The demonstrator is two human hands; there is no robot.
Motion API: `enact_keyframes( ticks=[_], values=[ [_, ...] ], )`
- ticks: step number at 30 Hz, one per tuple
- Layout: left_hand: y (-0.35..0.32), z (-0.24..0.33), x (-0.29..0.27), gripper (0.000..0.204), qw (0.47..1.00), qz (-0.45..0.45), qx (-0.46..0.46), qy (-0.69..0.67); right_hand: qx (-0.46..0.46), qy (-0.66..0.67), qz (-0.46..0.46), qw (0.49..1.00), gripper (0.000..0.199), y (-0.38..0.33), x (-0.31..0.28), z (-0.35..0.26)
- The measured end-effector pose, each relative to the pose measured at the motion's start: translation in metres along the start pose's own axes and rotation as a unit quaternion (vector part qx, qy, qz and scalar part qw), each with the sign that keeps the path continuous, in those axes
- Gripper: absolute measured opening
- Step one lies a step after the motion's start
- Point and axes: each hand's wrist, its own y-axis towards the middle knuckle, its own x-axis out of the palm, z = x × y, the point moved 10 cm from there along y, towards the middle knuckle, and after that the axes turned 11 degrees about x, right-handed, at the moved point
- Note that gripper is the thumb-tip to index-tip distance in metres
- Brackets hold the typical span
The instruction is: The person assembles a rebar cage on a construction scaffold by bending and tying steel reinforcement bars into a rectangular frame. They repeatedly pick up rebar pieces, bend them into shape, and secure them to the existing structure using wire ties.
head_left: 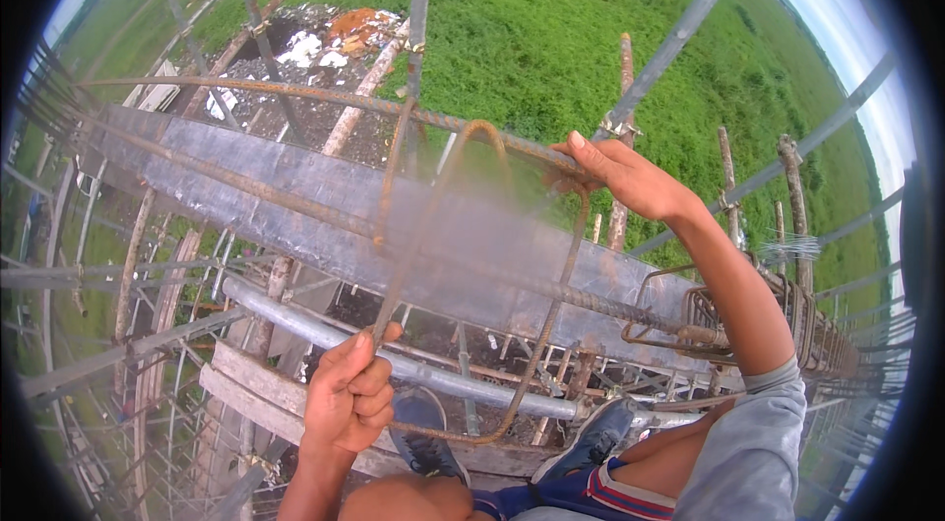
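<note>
My left hand [349, 393] is closed round the lower left side of a rusty bent steel stirrup [417, 236], which hangs tilted in front of me. Across the top runs a long ribbed rebar [335, 100]. My right hand [625, 177] wraps over this bar where the stirrup's right side meets it, thumb above, fingers mostly hidden beneath. A second long rebar [266, 188] passes lower, through the stirrup. Another narrow stirrup [392, 172] hangs from the upper bar, left of the one I hold.
A grey metal-faced panel [285, 162] lies under the bars. My shoes rest by a steel pipe [433, 378] and wooden planks [256, 393]. Bundled stirrups [704, 314] sit at the right, near coiled tie wire [792, 247]. Scaffold poles [679, 29] rise ahead; grass lies far below.
</note>
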Motion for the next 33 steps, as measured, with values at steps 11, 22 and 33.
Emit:
enact_keyframes(
  ticks=[11,22,33],
  values=[
    [0.063,0.005,0.058,0.053,0.99,0.004,0.14,0.007,0.166,0.137,0.171,0.962,0.079,0.025,-0.041,0.052],
    [0.078,0.014,0.199,0.041,0.917,-0.241,0.185,0.26,0.072,0.304,0.266,0.912,0.096,0.019,-0.068,0.067],
    [0.072,0.081,0.254,0.029,0.395,-0.136,0.558,0.717,0.017,0.328,0.27,0.905,0.095,0.018,-0.07,0.063]
  ],
)
